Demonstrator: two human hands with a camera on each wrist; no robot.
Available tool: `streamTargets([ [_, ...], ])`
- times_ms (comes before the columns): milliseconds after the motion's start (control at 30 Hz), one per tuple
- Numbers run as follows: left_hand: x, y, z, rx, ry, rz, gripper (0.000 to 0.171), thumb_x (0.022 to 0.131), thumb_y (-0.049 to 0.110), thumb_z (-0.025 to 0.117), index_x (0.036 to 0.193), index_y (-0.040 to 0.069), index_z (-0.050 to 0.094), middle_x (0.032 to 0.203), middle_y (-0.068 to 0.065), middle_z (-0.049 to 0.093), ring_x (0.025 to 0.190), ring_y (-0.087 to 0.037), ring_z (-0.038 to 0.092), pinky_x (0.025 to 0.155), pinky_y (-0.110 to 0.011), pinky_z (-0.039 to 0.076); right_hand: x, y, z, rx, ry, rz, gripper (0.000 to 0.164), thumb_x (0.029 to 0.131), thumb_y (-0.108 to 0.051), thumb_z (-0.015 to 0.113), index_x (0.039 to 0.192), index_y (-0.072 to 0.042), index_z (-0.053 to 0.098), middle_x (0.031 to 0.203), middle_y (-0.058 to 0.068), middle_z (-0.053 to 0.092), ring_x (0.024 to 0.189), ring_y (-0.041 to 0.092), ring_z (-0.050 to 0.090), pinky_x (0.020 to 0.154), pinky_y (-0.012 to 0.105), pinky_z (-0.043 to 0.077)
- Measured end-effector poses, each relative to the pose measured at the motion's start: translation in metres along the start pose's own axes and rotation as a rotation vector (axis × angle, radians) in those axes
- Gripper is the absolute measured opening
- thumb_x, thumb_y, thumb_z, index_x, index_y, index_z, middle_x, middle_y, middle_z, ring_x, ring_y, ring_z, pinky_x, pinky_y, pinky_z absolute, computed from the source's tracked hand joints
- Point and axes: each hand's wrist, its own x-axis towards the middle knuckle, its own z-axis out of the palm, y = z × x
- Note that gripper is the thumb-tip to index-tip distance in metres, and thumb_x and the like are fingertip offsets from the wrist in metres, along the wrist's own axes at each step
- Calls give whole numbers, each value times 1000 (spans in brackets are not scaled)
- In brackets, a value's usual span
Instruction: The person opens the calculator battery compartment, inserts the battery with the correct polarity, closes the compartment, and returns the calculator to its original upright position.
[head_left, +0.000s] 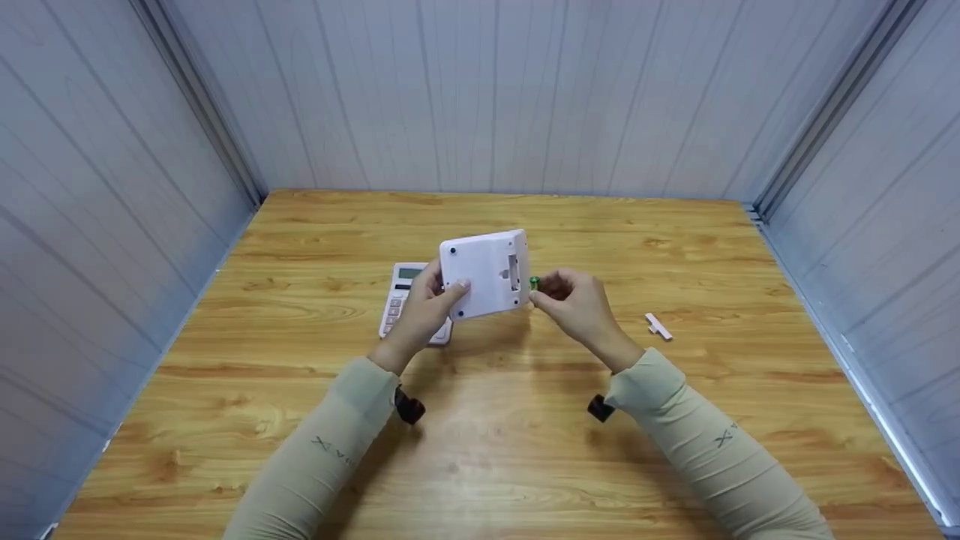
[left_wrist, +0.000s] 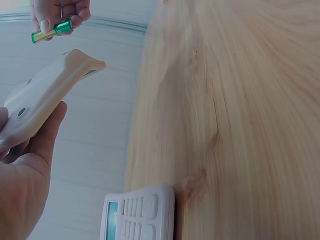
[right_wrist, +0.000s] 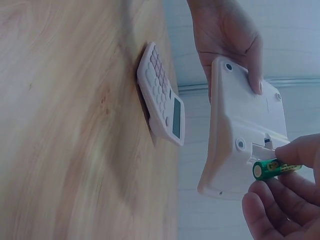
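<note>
My left hand (head_left: 426,309) grips a white calculator (head_left: 484,274) above the table, its back turned toward me and the thumb lying across it. Near its right edge the battery compartment (head_left: 514,272) is uncovered. Between thumb and fingers, my right hand (head_left: 574,304) pinches a green and gold battery (right_wrist: 272,168) just beside that edge. The right wrist view shows the battery close in front of the compartment. A second calculator (head_left: 396,304), keys up, lies on the table behind my left hand, which partly hides it.
A small white battery cover (head_left: 658,326) lies on the wooden table (head_left: 480,465) to the right of my right hand. Pale panelled walls (head_left: 487,97) stand at the back and both sides. Dark wrist cameras (head_left: 409,406) hang under my sleeves.
</note>
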Motion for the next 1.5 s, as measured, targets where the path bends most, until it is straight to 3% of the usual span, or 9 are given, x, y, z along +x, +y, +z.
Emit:
streamTargets([
  [467,1,6,17,13,-59,1,48,110,6,59,157,4,50,143,-21,67,132,-35,69,105,-49,62,3,-2,0,99,140,-17,24,95,-1,80,118,1,73,92,18,79,76,14,67,67,19,54],
  [833,1,8,24,-33,-89,6,48,110,5,58,157,2,49,144,-24,66,131,-37,69,103,-53,63,4,-6,-2,58,186,-76,19,95,-4,82,108,3,69,97,19,79,79,15,69,70,19,56],
  [1167,-1,8,26,-15,-91,-6,49,109,4,59,157,2,49,144,-24,66,133,-38,68,104,-55,62,3,-3,-2,23,180,-102,13,97,-4,79,103,3,70,99,17,78,84,17,70,75,19,57],
  [1500,-2,9,26,-12,-106,-11,48,109,5,59,157,2,50,142,-25,66,129,-35,69,103,-54,62,5,-1,-1,13,201,-108,8,100,-5,73,100,3,76,92,16,76,78,16,64,68,19,52],
])
